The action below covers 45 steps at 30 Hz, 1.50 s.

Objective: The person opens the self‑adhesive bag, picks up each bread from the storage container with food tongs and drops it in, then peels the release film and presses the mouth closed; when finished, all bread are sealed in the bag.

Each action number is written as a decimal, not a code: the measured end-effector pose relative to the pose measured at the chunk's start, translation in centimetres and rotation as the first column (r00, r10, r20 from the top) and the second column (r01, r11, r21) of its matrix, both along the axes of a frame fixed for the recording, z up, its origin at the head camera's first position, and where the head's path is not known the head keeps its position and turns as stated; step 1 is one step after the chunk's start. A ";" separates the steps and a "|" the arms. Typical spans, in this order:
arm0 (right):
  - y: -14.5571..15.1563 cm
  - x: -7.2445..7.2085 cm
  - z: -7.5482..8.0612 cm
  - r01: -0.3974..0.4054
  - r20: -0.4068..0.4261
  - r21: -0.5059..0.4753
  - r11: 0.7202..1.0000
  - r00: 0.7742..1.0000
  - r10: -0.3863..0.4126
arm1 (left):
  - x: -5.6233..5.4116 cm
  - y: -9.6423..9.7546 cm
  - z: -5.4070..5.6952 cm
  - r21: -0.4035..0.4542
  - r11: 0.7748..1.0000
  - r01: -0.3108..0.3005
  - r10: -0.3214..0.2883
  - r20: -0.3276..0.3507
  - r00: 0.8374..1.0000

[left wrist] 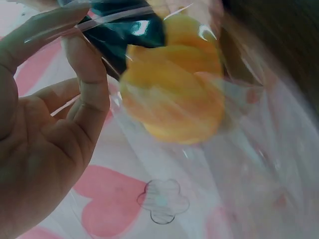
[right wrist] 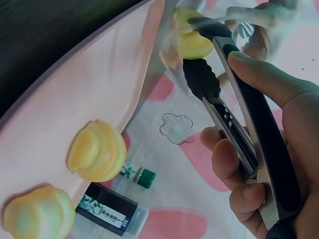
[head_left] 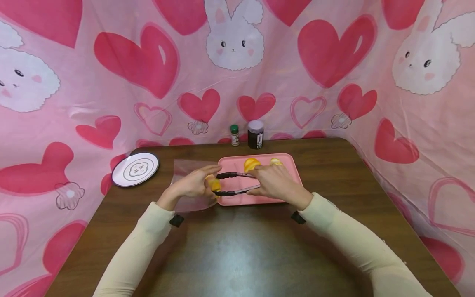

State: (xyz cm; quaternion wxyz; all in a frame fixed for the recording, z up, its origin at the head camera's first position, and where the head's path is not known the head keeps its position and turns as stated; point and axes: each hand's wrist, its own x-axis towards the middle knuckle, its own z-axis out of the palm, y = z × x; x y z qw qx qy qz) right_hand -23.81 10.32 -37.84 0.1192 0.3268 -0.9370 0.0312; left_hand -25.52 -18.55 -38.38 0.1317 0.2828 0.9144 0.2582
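Note:
My left hand [head_left: 192, 183] pinches the edge of a clear plastic bag [head_left: 191, 203] at the left end of the pink tray [head_left: 241, 201]. Inside the film, in the left wrist view, is a yellow-orange swirled bun [left wrist: 174, 94]. Black-tipped metal tongs [right wrist: 239, 104] are gripped by my right hand [head_left: 276, 181] over the tray. Their tips stand apart at the bun, partly behind the film; whether they squeeze it I cannot tell. Two more buns lie on the tray, a yellow-striped bun [head_left: 252, 163] and a paler bun [right wrist: 40, 214], partly hidden by my right hand in the head view.
Behind the tray stand a small green-capped shaker [head_left: 235, 136] and a dark jar with a pale lid [head_left: 255, 135]. A white plate [head_left: 135, 170] lies at the far left corner of the brown wooden table [head_left: 237, 255]. A pink heart-patterned cloth [head_left: 231, 82] surrounds the table's back and sides.

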 end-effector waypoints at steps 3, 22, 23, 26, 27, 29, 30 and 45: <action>-0.2 0.0 0.2 -0.008 -0.005 0.022 1.000 1.000 0.008 | 0.0 0.2 0.0 0.025 1.000 0.012 -0.011 -0.022 1.000; -0.2 -0.4 -0.6 -0.006 0.084 0.003 1.000 0.996 0.005 | 0.3 1.3 0.0 -0.098 0.991 -0.091 0.087 -0.044 0.995; -0.2 -0.4 -0.6 -0.008 0.084 0.001 1.000 0.996 0.008 | 0.3 1.3 0.1 -0.099 0.991 -0.092 0.089 -0.033 0.996; -0.3 -0.4 -0.5 -0.016 0.080 0.003 1.000 0.997 0.016 | 0.3 1.3 0.2 -0.106 0.991 -0.078 0.078 -0.006 0.997; -0.3 -0.3 -0.5 -0.019 0.080 0.005 1.000 0.997 0.018 | 0.3 1.3 0.2 -0.110 0.991 -0.070 0.070 -0.003 0.998; -0.3 -0.4 -0.5 -0.022 0.081 0.007 1.000 0.996 0.021 | 0.3 1.3 0.1 -0.116 0.991 -0.065 0.066 0.007 0.998; -0.3 -0.3 -0.5 -0.022 0.081 0.011 1.000 0.996 0.021 | 0.3 1.3 0.2 -0.120 0.990 -0.068 0.069 0.007 0.998; -0.8 0.5 -0.8 0.021 0.058 0.043 0.999 0.998 -0.023 | 0.0 1.7 0.1 -0.108 0.981 -0.161 0.159 -0.030 0.987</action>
